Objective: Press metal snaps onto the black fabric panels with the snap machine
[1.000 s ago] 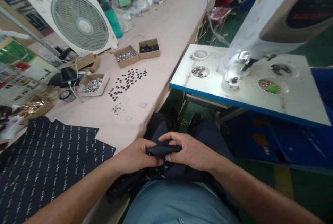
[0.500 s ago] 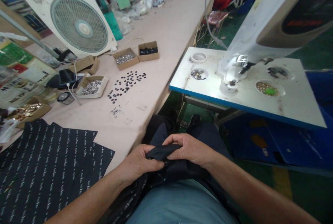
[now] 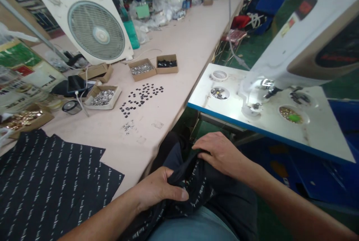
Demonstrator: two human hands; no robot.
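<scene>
A dark garment (image 3: 200,187) with white lettering lies across my lap, and both hands grip it. My left hand (image 3: 159,188) pinches its edge between thumb and fingers, low and near my body. Farther forward and to the right, my right hand (image 3: 217,151) is closed on another part of the same edge. Between the hands the cloth spreads apart, showing the lettered side. On the table to the left lie dark cloth pieces (image 3: 53,181) with the same lettering. Black snap buttons (image 3: 143,97) are scattered beyond them, with small silver parts (image 3: 129,126) nearer to me.
A white pressing machine (image 3: 255,102) with parts wells in its blue-edged top (image 3: 204,101) stands at the right. Cardboard boxes of silver parts (image 3: 102,98) and black parts (image 3: 167,64) sit on the table (image 3: 193,39). A box fan (image 3: 98,28) stands behind them.
My hands have moved apart, the right one forward and rightward, the left one slightly down. The garment between them has opened out, exposing more lettering. The view has shifted slightly.
</scene>
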